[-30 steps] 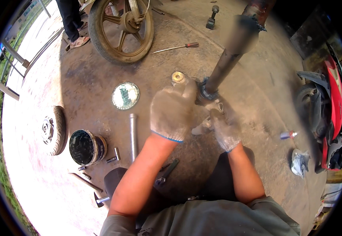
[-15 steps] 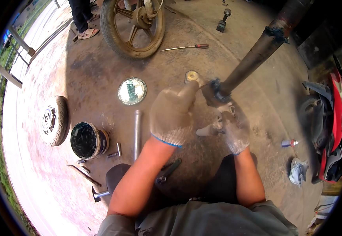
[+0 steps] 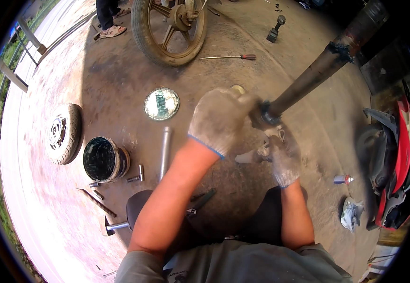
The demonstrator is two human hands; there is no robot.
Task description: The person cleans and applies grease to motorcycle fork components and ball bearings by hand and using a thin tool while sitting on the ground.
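Observation:
A long dark metal tube (image 3: 306, 81) slants down from the upper right, with blue-green grease around its lower end and higher up. My right hand (image 3: 286, 162), in a pale knit glove, is closed around the metal bracket (image 3: 262, 152) at the tube's foot. My left hand (image 3: 218, 117), gloved too, is held with curled fingers left of the greasy end. Its fingertips are blurred by motion, so whatever they hold cannot be made out. A yellowish ring (image 3: 237, 88) shows just past the left knuckles, partly covered by them.
A bucket of dark grease (image 3: 102, 160), its smeared round lid (image 3: 161, 104), a metal pipe (image 3: 166, 152) and a hammer (image 3: 116, 227) lie leftward. Ahead are a spoked wheel (image 3: 171, 33), a screwdriver (image 3: 231, 57) and a cordless power tool (image 3: 275, 29). Red motorcycle parts (image 3: 404, 141) stand right.
My left hand has moved up and to the right, closer to the tube's greasy end, and covers more of the ring. My right hand keeps its grip. The whole view has shifted slightly.

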